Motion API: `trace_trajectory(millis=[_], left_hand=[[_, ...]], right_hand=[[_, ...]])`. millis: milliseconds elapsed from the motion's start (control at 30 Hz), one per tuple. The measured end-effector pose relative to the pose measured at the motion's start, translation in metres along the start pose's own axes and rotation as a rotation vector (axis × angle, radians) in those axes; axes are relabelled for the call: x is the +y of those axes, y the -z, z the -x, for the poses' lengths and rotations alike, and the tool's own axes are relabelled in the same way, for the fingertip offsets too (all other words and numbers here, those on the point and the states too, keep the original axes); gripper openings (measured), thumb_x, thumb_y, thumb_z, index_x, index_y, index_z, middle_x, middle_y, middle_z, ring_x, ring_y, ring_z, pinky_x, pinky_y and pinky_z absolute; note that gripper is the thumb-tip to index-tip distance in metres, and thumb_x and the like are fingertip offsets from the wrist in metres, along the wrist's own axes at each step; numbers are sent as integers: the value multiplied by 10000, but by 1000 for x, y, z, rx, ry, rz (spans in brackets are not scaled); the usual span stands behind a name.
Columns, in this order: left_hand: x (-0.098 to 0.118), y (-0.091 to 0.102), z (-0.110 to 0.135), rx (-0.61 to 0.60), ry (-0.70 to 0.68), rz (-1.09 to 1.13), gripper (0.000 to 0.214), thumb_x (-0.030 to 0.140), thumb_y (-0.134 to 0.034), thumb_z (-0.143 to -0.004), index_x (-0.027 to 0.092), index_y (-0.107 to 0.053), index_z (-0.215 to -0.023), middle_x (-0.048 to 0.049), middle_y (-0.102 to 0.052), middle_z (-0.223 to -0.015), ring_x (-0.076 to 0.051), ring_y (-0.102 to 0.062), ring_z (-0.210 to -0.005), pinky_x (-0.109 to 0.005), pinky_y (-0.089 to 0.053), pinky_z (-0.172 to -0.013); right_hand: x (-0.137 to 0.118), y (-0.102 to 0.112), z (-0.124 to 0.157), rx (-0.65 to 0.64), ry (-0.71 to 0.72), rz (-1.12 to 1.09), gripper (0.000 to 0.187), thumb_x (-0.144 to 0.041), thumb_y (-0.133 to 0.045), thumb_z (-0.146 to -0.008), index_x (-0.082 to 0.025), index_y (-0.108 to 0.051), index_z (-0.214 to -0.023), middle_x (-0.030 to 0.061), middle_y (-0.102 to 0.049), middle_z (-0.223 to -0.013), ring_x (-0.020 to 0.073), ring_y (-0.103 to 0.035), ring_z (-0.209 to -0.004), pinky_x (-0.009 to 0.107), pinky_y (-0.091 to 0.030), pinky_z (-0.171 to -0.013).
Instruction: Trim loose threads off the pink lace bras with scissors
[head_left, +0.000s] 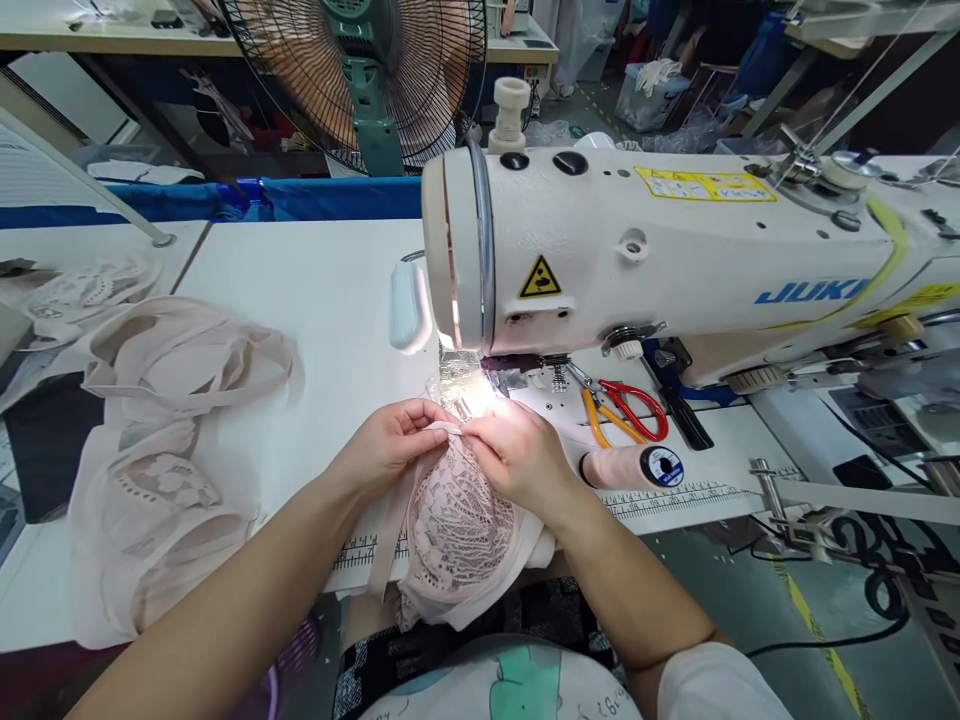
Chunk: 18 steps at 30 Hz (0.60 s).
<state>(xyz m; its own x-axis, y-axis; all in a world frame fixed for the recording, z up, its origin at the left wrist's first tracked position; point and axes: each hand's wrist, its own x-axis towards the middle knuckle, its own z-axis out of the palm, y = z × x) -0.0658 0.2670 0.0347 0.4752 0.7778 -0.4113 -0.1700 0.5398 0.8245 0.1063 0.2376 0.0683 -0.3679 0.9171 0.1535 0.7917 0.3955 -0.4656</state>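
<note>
A pale pink lace bra piece [461, 525] lies at the table's front edge, under the needle area of a white sewing machine [675, 260]. My left hand [390, 440] pinches its upper edge and strap from the left. My right hand [517, 455] pinches the same edge from the right, close to the lit presser foot [480, 395]. Both hands have their fingers closed on the fabric.
A heap of pink lace bra pieces [157, 450] covers the table's left side. Red-and-yellow scissors [622, 410] and a pink thread spool [630, 468] lie right of my hands. A standing fan [360, 80] is behind the table [330, 300].
</note>
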Motion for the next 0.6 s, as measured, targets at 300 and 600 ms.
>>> trace_trajectory(millis=[300, 600], left_hand=[[-1, 2, 0, -16, -11, -52, 130, 221, -690, -672, 159, -632, -772, -15, -630, -784, -118, -578, -723, -214, -454, -667], [2, 1, 0, -12, -22, -86, 135, 238, -692, -663, 158, -635, -757, -20, -631, -756, -132, -577, -710, -230, -457, -663]], right_hand=[[0, 0, -1, -18, -8, 18, 201, -173, -462, -808, -175, -662, -815, 32, -503, -680, 135, -431, -655, 242, -331, -590], [-2, 2, -1, -41, -9, 64, 211, -190, -439, -823, -163, -639, -761, 31, -477, -664, 135, -421, -647, 241, -323, -581]])
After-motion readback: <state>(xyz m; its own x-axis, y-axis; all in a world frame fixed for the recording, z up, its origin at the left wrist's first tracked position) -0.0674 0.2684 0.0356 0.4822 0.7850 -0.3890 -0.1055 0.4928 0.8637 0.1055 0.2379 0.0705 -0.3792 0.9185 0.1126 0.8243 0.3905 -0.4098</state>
